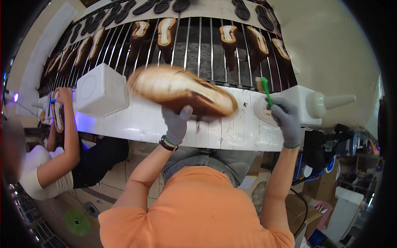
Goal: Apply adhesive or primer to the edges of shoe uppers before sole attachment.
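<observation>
Brown shoe [182, 93] pinched by left hand [177, 124] fingers, right hand [287, 120] fingers gripping green brush [264, 89]

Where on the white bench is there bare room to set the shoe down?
Bare bench lies between the white tub and the left hand, under the shoe. Crowded by the right hand, brush and white bottle.

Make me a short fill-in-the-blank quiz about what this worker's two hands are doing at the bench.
1. The left hand holds a brown ____ with its pale underside turned up.
2. The right hand holds a small brush with a ____ handle.
3. Both hands wear ____ gloves.
4. More shoes rest on a rack of metal ____ beyond the white bench.

Missing words: shoe; green; grey; rods
</observation>
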Demonstrator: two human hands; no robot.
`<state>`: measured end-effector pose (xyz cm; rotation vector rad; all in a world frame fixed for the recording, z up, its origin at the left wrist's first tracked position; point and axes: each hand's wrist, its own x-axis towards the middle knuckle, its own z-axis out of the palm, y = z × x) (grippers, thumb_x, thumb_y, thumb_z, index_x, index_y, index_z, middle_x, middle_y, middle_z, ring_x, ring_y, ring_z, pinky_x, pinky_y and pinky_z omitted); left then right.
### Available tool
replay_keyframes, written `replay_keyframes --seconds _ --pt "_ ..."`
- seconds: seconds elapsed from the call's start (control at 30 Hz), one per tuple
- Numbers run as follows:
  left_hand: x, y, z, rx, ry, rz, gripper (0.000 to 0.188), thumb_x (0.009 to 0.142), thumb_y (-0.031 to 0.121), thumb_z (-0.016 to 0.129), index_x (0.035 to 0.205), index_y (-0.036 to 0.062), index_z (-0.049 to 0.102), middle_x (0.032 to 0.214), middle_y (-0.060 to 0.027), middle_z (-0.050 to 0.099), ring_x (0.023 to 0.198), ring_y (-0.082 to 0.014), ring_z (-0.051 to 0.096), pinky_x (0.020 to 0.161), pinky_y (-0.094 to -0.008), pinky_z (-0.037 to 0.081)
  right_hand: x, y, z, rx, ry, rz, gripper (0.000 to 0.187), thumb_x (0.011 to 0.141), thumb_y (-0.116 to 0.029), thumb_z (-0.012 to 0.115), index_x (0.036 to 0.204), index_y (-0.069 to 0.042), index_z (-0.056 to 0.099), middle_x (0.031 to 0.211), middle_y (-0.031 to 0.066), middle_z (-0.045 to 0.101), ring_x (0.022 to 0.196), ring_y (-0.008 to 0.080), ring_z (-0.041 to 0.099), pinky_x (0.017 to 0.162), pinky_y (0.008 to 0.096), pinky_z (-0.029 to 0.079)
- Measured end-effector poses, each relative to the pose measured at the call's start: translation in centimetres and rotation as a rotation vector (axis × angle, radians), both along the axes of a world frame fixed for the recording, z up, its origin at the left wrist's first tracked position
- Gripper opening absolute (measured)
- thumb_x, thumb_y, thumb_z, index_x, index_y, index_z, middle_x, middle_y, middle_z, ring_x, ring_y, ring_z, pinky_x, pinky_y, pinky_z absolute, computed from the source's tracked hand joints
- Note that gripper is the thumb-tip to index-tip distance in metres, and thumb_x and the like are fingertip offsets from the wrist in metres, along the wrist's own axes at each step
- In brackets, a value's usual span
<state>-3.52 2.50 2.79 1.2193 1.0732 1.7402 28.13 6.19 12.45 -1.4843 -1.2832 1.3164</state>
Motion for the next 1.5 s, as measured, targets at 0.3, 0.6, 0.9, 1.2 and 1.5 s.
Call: replay_keyframes --seconds 0.3,0.6,0.9,1.2,1.5 --pt "0.5 -4.8 -7.3 0.294 0.806 0.251 0.065 0.089 0.020 0.072 0.140 0.0029 0.036 0.135 -0.0160 0.046 0.124 -0.0275 0.049 0.102 -0.0349 0.046 -7.7 -3.3 -8.2 -0.004 -0.012 -0.123 0.022 0.085 -0.013 0.073 0.103 0.000 0.074 0.070 -0.0056 0.059 0.058 0.0008 0.041 0.052 0.0199 0.032" --pt "0.8 -4.2 -7.7 0.291 0.656 0.171 0.065 0.079 0.013 0.079 0.132 0.0125 0.040 0.131 -0.0150 0.044 0.128 -0.0321 0.047 0.116 -0.0627 0.023 -8.2 -1.8 -8.9 0.072 -0.107 -0.047 0.021 0.086 -0.014 0.073 0.104 -0.002 0.075 0.072 -0.0033 0.061 0.058 0.0019 0.040 0.052 0.0216 0.033" --pt "0.4 -4.2 -7.0 0.307 0.616 0.127 0.060 0.078 0.006 0.076 0.128 0.0129 0.043 0.128 -0.0148 0.046 0.126 -0.0335 0.049 0.118 -0.0618 0.022 -10.3 -7.4 -4.4 0.177 -0.189 0.304 0.022 0.079 -0.004 0.075 0.101 -0.003 0.075 0.078 0.0047 0.067 0.063 0.0097 0.056 0.058 0.0232 0.043" --pt "0.1 -5.2 -8.5 0.274 0.666 0.125 0.070 0.075 0.014 0.081 0.134 0.0074 0.044 0.129 -0.0152 0.051 0.125 -0.0323 0.050 0.114 -0.0505 0.029 -9.9 -9.4 -2.5 0.007 0.120 0.588 0.017 0.078 -0.007 0.076 0.095 -0.003 0.075 0.084 0.0089 0.069 0.069 0.0168 0.063 0.062 0.0295 0.050" --pt "-2.8 1.0 -0.2 -0.143 0.237 0.076 0.052 0.082 0.016 0.072 0.127 -0.0024 0.053 0.113 -0.0086 0.064 0.102 -0.0158 0.060 0.085 -0.0311 0.052 -2.9 -6.7 -13.4 -0.193 0.919 0.069 0.025 0.091 -0.016 0.067 0.105 0.004 0.067 0.082 0.0068 0.065 0.055 0.0073 0.047 0.047 0.0206 0.033"
